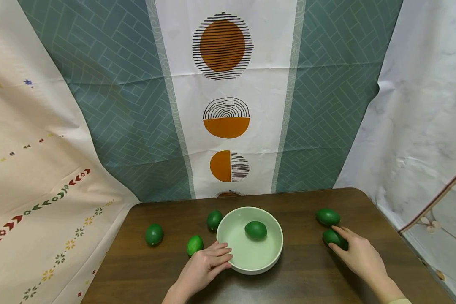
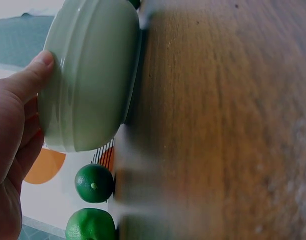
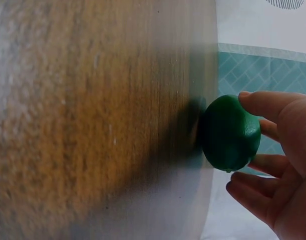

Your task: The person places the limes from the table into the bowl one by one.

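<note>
A pale green bowl (image 1: 250,269) stands on the table with one dark green lime (image 1: 256,230) inside it. My left hand (image 1: 205,267) grips the bowl's left rim; in the left wrist view the thumb (image 2: 42,62) lies against the outer wall. At the right, my right hand (image 1: 359,253) has thumb and fingers about a dark green lime (image 3: 230,134), which is at the table surface. Just behind that one lies another dark lime (image 1: 328,217).
Left of the bowl are a dark lime (image 1: 214,220) close to its wall, a brighter green lime (image 1: 195,245) near my left hand, and a dark lime (image 1: 153,234) farther left. The brown wooden table (image 1: 300,270) ends at a patterned cloth (image 1: 228,169) behind.
</note>
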{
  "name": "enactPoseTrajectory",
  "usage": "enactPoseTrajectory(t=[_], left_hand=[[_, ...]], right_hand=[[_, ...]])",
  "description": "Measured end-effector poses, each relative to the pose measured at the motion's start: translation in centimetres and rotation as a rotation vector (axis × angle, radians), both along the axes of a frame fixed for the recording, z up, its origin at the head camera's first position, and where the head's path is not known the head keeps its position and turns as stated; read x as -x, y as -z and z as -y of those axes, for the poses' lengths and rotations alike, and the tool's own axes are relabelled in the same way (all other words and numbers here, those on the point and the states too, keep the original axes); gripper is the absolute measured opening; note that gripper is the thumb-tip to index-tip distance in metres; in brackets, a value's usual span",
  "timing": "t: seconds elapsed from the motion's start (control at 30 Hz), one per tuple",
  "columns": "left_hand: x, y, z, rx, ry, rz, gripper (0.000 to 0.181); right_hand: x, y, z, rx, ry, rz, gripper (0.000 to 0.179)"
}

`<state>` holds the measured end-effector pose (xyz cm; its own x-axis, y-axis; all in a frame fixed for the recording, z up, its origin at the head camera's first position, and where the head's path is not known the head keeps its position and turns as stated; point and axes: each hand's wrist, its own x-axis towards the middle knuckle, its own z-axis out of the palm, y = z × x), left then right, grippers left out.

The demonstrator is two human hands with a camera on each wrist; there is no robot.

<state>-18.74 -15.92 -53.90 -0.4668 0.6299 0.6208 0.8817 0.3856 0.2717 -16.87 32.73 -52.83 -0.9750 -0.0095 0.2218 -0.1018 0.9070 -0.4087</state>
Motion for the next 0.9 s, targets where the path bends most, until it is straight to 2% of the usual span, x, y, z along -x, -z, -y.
enactPoseTrajectory(t=[0.3, 0.43, 0.9], left_hand=[[-0.18, -0.06, -0.08, -0.005, -0.009, 0.052, 0.026], [-0.13, -0.03, -0.14, -0.016, -0.007, 0.011, 0.027], [-0.11, 0.05, -0.07, -0.029, -0.001, 0.027, 0.027]], right_hand=[[0.0, -0.1, -0.07, 0.0, 0.002, 0.012, 0.064], [0.06, -0.15, -0.05, -0.001, 0.004, 0.021, 0.065], [0.11, -0.13, 0.07, 0.0, 0.004, 0.03, 0.063]])
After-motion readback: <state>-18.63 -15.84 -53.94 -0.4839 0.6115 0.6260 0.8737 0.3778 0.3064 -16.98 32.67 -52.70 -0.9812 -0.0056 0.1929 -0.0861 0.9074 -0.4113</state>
